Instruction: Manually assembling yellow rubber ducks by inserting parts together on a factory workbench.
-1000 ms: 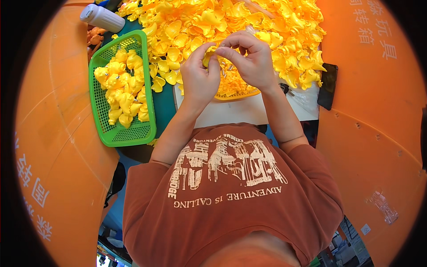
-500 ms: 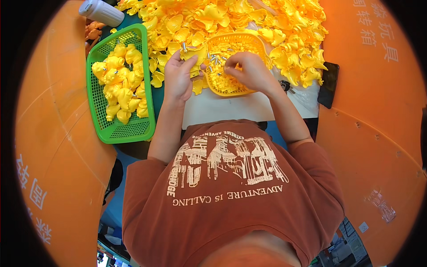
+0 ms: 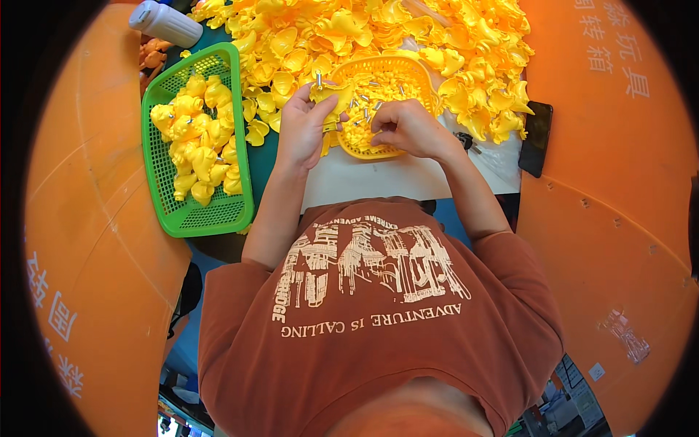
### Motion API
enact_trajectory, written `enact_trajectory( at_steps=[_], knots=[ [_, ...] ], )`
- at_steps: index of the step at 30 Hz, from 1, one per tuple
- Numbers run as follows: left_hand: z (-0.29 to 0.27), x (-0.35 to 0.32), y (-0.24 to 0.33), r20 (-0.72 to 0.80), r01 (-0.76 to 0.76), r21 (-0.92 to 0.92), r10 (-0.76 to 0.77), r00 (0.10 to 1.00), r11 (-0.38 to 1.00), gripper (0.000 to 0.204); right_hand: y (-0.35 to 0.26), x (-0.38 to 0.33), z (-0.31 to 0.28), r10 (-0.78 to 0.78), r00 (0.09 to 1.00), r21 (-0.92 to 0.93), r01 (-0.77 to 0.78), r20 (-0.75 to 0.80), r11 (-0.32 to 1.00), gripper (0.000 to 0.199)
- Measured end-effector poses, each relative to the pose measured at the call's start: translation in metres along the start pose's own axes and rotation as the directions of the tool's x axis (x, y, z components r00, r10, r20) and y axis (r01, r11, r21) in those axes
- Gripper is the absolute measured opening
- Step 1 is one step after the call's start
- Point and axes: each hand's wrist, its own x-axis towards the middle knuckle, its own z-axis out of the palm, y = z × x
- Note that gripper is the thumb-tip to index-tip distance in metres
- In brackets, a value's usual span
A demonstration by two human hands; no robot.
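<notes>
My left hand [image 3: 301, 132] is closed around a yellow plastic shell piece [image 3: 338, 96], its thumb lying on top. A small silver metal pin [image 3: 319, 79] stands up from that piece. Over the right side of a yellow basket [image 3: 435, 86] is my right hand [image 3: 413, 130], with fingers curled and tips pinched together; whatever they hold is hidden. Small yellow plastic parts [image 3: 395, 86] and several silver pins fill this basket.
At the left, a green basket [image 3: 148, 156] holds rounded yellow toy parts [image 3: 207, 159]. Yellow shells [image 3: 477, 95] are heaped across the back of the table. A pale bottle [image 3: 166, 23] lies at the far left; a dark flat object [image 3: 537, 138] is at the right, by orange panels [image 3: 604, 189].
My left hand and the shell piece have shifted slightly right. My right hand has moved a little down and right, its fingers more curled.
</notes>
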Motion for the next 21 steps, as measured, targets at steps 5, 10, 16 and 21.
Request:
enact_trajectory(
  at_steps=[5, 10, 16, 21],
  knots=[
    [0.002, 0.000, -0.003, 0.013, -0.009, 0.019, 0.009, 1.000, 1.000, 0.019, -0.003, -0.003, -0.004, 0.130, 0.989, 0.109, -0.121, -0.075, 0.987, 0.019],
    [0.008, 0.000, 0.001, 0.007, -0.002, 0.033, 0.002, 1.000, 0.999, 0.020, -0.007, -0.002, -0.015, 0.153, 0.957, 0.305, -0.074, -0.245, 0.950, 0.013],
    [0.021, 0.000, 0.002, 0.065, 0.002, -0.077, 0.003, 0.998, 0.997, 0.020, -0.021, 0.013, -0.013, -0.004, 0.853, 0.305, 0.191, -0.522, 0.933, 0.018],
    [0.028, 0.001, 0.003, 0.015, -0.117, -0.071, 0.118, 0.993, 0.991, 0.021, -0.028, 0.022, -0.016, -0.347, 0.768, -0.268, 0.234, -0.539, 0.935, 0.025]
  ],
)
